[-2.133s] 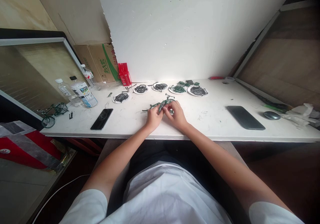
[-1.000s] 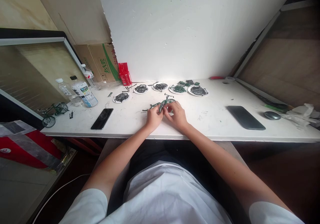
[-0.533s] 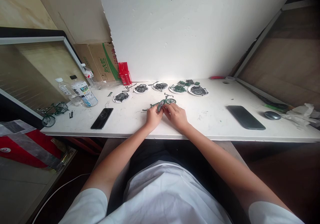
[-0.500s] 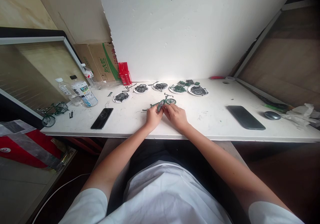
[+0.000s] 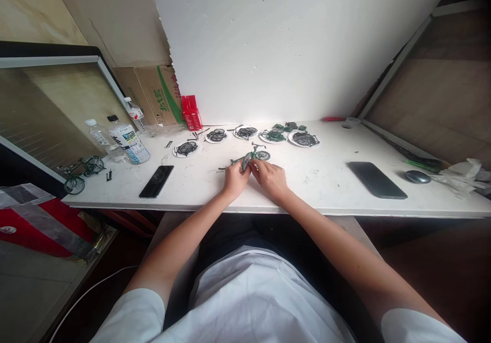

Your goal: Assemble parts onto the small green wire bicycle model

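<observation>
Between my two hands is a small green model bicycle (image 5: 256,155), tilted, its handlebar up and its wheels toward me. My left hand (image 5: 235,179) is closed round its near left side, by a wheel. Fingers of my right hand (image 5: 270,178) are pinched together at the near wheel's lower right; whether a tiny part is between them is hidden. Behind the hands, several white plates carry bicycle parts: black wheels on one plate (image 5: 175,152) at the left and green frames on another plate (image 5: 284,140). A second green model bicycle (image 5: 84,172) stands at the table's left end.
A phone (image 5: 156,181) lies left of my hands. To the right are a dark flat case (image 5: 377,180) and a black mouse (image 5: 418,177). Plastic bottles (image 5: 129,139) and a red box (image 5: 191,112) stand at the back left. A white board (image 5: 299,51) rises behind the table.
</observation>
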Motion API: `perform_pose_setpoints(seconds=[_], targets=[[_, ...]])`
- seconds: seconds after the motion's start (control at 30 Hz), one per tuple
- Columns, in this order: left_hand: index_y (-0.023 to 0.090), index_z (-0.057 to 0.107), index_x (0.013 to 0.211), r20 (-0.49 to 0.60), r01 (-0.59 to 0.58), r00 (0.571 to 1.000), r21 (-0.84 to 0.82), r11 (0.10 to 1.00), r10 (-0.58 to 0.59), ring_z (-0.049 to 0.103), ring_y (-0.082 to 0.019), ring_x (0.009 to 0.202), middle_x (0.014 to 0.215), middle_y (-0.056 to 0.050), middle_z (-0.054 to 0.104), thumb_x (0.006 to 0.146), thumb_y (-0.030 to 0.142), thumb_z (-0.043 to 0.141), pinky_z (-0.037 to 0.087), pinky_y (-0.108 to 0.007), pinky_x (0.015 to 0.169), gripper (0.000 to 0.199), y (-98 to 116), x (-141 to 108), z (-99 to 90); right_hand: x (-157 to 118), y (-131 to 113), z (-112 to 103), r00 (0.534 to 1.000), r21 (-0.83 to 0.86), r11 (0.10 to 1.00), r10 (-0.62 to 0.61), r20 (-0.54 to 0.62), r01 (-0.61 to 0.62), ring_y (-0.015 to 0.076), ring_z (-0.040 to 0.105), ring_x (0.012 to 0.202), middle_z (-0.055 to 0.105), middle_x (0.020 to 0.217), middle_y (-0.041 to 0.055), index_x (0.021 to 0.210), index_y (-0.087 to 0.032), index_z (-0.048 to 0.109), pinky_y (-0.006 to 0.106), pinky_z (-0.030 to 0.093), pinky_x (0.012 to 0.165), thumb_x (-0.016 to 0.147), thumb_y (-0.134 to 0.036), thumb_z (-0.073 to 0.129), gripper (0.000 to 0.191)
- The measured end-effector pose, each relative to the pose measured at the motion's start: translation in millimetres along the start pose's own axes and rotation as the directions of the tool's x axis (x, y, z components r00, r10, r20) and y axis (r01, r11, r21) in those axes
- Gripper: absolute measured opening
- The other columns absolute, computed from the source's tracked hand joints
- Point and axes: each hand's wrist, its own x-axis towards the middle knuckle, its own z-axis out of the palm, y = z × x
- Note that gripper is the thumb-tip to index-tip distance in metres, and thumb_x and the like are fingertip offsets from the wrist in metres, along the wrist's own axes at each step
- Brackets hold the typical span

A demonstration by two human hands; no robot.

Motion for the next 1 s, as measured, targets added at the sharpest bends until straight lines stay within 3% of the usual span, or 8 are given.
perform_pose_setpoints(seconds=[0.2,0.5,0.8,1.0], targets=[[0.018,0.068,0.079,-0.009,-0.017,1.000,0.026,1.000,0.017,0.052,-0.012,0.060,0.064,0.002,0.060,0.092,0.026,0.068,0.041,-0.023,0.060,0.014,4.0,0.3,-1.0,-0.5,-1.2,1.8,0.999,-0.022,1.000,0.005,-0.036,-0.006,0.0197,0.069,0.064,0.081,0.093,0.0092,0.114,-0.020,0.071,0.033,0.036,0.057,0.113,-0.030,0.051,0.022],[0.018,0.068,0.078,-0.030,-0.032,0.999,0.073,0.997,0.034,0.048,-0.011,0.056,0.060,0.003,0.057,0.091,0.024,0.069,0.039,-0.023,0.058,0.015,9.1,-0.3,-2.4,0.9,-2.2,-1.5,0.998,0.021,1.000,0.023,-0.062,-0.022,0.0169,0.066,0.059,0.078,0.079,0.0045,0.108,-0.021,0.074,0.031,0.037,0.056,0.112,-0.032,0.054,0.024],[0.020,0.072,0.099,-0.040,-0.233,0.966,0.285,0.930,0.254,0.067,-0.019,0.075,0.083,-0.004,0.073,0.093,0.021,0.068,0.052,-0.029,0.074,0.008,31.1,4.1,-14.9,17.2,0.0,-32.6,0.984,-0.034,0.986,-0.163,-0.074,0.161,0.0146,0.059,0.059,0.072,0.073,0.0026,0.112,-0.022,0.077,0.030,0.039,0.058,0.113,-0.029,0.054,0.024],[0.019,0.066,0.103,0.038,-0.336,0.935,0.417,0.845,0.353,0.066,-0.018,0.071,0.084,-0.003,0.069,0.097,0.023,0.065,0.051,-0.029,0.070,0.007,46.7,8.5,-21.6,29.6,-2.1,-56.7,0.960,-0.027,0.968,-0.251,-0.124,0.250,0.0148,0.064,0.067,0.072,0.077,0.0024,0.117,-0.020,0.075,0.028,0.041,0.061,0.112,-0.027,0.059,0.018]])
